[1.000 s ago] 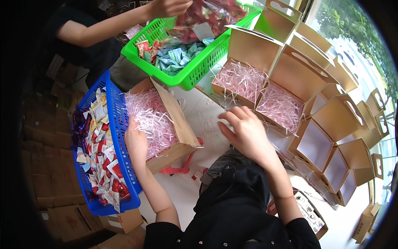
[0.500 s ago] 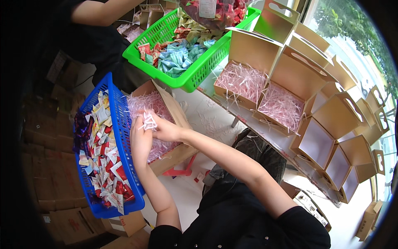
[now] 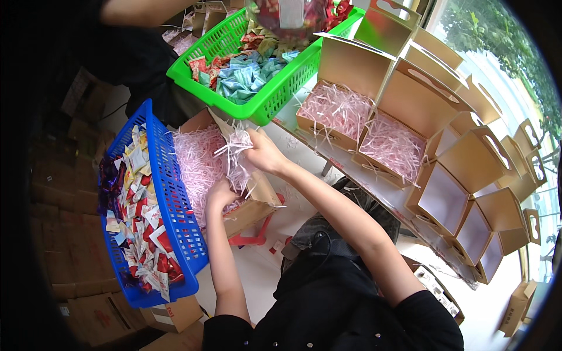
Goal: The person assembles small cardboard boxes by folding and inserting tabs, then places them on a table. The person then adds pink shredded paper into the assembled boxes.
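My right hand (image 3: 264,153) is closed on a clump of pale pink shredded paper (image 3: 236,144), held up over the near-right side of an open cardboard carton (image 3: 249,205). Strands dangle from this clump toward my left hand (image 3: 220,197), which is lower, inside the carton. Its fingers are curled round shredded paper at the ends of those strands. More pink shredded paper (image 3: 198,161) fills the carton. Close on the left, a blue plastic basket (image 3: 175,216) holds small wrapped packets (image 3: 146,225) in red, white, yellow and purple.
A green basket (image 3: 266,111) of teal and red packets stands at the far side, with a clear bag (image 3: 287,17) over it and a co-worker's arm (image 3: 143,10) nearby. Gold handled boxes line the table at right; two hold pink shreds (image 3: 336,108). A red stool (image 3: 257,234) shows below the carton.
My hands were together with a small bunch of shreds; now they are apart. The right has moved right and up with a larger clump, the left down into the carton.
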The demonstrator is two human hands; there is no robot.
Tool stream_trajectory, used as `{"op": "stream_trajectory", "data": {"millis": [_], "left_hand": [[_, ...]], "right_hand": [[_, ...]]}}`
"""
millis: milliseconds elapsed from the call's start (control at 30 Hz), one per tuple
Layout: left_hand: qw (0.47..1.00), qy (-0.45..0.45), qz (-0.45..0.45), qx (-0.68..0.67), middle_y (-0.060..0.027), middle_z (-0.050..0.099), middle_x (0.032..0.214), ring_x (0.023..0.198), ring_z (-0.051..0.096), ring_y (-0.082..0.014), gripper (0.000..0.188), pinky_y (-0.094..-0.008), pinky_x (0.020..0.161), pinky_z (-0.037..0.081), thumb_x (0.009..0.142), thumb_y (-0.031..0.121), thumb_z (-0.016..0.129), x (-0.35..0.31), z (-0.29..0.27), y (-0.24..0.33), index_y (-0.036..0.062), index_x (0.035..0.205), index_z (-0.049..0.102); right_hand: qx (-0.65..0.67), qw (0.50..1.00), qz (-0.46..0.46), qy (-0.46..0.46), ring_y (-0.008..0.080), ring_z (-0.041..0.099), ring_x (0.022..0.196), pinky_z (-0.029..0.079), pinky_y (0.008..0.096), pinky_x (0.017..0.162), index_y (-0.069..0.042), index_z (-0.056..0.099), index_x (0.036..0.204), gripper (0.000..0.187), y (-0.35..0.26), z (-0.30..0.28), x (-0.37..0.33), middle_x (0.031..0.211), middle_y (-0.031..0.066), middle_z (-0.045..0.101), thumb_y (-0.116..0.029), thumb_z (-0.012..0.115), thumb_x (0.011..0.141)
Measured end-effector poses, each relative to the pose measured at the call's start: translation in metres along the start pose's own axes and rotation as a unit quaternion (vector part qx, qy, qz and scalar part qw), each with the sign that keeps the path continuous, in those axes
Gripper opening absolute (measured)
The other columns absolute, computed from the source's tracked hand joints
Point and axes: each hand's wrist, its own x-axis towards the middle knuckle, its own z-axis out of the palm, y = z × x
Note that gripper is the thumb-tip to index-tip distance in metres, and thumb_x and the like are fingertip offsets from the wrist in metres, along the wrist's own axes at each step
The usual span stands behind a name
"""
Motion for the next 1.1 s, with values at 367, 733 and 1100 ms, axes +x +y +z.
{"op": "stream_trajectory", "data": {"millis": [367, 733, 1100], "left_hand": [[0.946, 0.302, 0.036, -0.11, -0.0283, 0.06, 0.098, 0.094, 0.057, -0.0444, 0.036, -0.0466, 0.081, 0.044, 0.08, -0.003, 0.047, -0.072, -0.044, 0.028, -0.0033, 0.115, 0.054], [0.838, 0.256, 0.199, -0.439, -0.0163, 0.059, 0.115, 0.095, 0.059, -0.0222, 0.051, -0.0304, 0.084, 0.046, 0.075, -0.004, 0.061, -0.081, -0.092, 0.05, 0.0035, 0.125, 0.051], [0.686, 0.243, 0.155, -0.668, -0.0111, 0.056, 0.119, 0.105, 0.054, -0.0164, 0.042, -0.0305, 0.091, 0.044, 0.088, 0.023, 0.063, -0.073, -0.061, 0.11, 0.0004, 0.12, 0.048]], "right_hand": [[0.111, 0.975, 0.037, -0.189, 0.0223, 0.05, 0.114, 0.04, 0.0334, 0.097, 0.001, 0.047, 0.128, 0.059, -0.014, -0.003, -0.015, 0.122, 0.0173, 0.052, -0.025, 0.065, 0.078], [0.346, 0.915, -0.034, -0.204, 0.0128, 0.053, 0.107, 0.042, 0.0293, 0.095, -0.004, 0.051, 0.124, 0.046, -0.031, 0.008, -0.018, 0.116, 0.005, 0.058, -0.01, 0.069, 0.082], [0.355, 0.929, 0.099, -0.021, 0.0134, 0.054, 0.103, 0.042, 0.0298, 0.092, -0.002, 0.055, 0.12, 0.033, -0.019, -0.067, -0.041, 0.113, 0.0044, 0.06, -0.013, 0.057, 0.09]]}}
